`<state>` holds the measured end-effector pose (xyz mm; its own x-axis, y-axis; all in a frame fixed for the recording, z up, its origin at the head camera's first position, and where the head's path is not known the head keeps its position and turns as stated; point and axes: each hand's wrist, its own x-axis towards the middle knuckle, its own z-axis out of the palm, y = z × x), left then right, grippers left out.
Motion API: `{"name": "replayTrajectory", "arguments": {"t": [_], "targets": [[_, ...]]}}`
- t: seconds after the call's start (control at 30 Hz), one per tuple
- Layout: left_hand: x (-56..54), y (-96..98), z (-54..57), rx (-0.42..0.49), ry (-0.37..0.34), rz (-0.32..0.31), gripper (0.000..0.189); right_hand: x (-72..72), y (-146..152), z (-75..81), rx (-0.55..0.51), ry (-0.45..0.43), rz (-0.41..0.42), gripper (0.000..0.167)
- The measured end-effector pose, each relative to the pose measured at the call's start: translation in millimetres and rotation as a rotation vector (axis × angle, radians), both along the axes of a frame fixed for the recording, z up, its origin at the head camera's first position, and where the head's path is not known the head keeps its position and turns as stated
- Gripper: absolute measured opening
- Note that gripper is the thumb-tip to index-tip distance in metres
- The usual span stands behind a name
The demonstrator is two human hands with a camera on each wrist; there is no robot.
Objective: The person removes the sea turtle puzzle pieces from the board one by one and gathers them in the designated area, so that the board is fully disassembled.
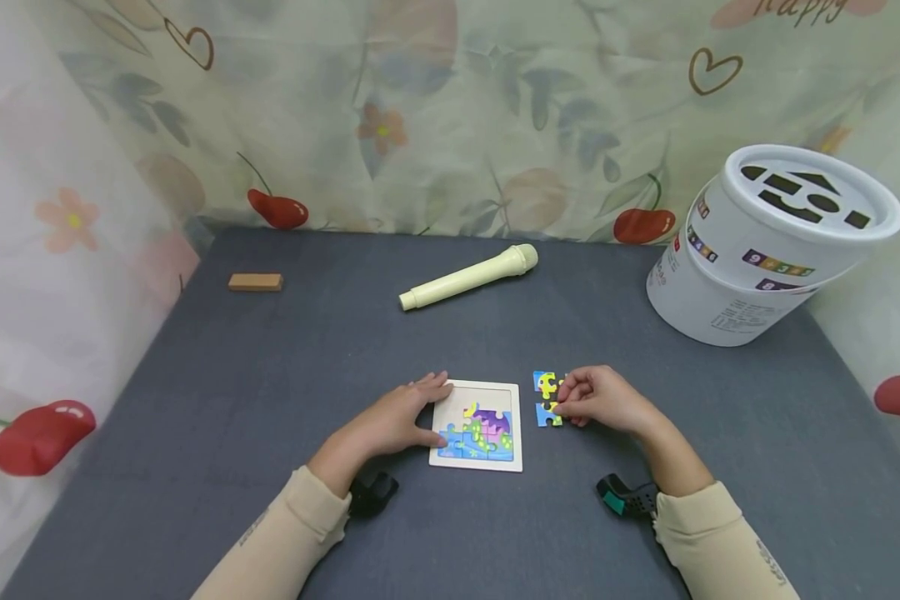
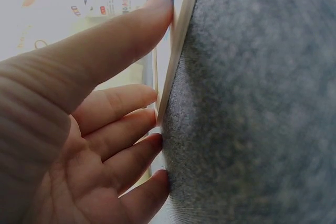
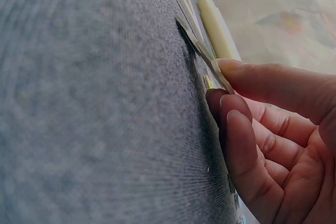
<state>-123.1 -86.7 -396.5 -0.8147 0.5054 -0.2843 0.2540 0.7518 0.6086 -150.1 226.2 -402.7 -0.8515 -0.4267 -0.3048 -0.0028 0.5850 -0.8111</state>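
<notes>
A square wooden puzzle tray (image 1: pixel 476 467) lies on the table, its lower part filled with blue, green and purple jigsaw pieces (image 1: pixel 487 440). My left hand (image 1: pixel 386 423) rests at the tray's left side, thumb over the lower-left pieces and fingers spread by the upper-left corner. Just right of the tray, my right hand (image 1: pixel 603 400) pinches a blue and yellow jigsaw piece (image 1: pixel 547 416) between thumb and fingertips. In the right wrist view that piece (image 3: pixel 209 57) is tilted, its near edge raised. Another blue and yellow piece (image 1: pixel 543 382) lies above it, with more partly hidden by the fingers.
A cream toy microphone (image 1: pixel 468 277) lies behind the tray. At the back left is a small wooden block (image 1: pixel 256 282). A white bucket (image 1: pixel 727 275) with a shape-hole lid stands at the back right. Patterned curtain (image 1: pixel 450 125) borders the table.
</notes>
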Motion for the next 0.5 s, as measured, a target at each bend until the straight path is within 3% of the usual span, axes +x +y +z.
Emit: {"name": "replayTrajectory", "arguments": {"t": [0.5], "targets": [[0.2, -0.3, -0.1, 0.009, 0.000, -0.002, 0.074, 1.5, -0.9, 0.7, 0.033, 0.014, 0.028, 0.018]]}}
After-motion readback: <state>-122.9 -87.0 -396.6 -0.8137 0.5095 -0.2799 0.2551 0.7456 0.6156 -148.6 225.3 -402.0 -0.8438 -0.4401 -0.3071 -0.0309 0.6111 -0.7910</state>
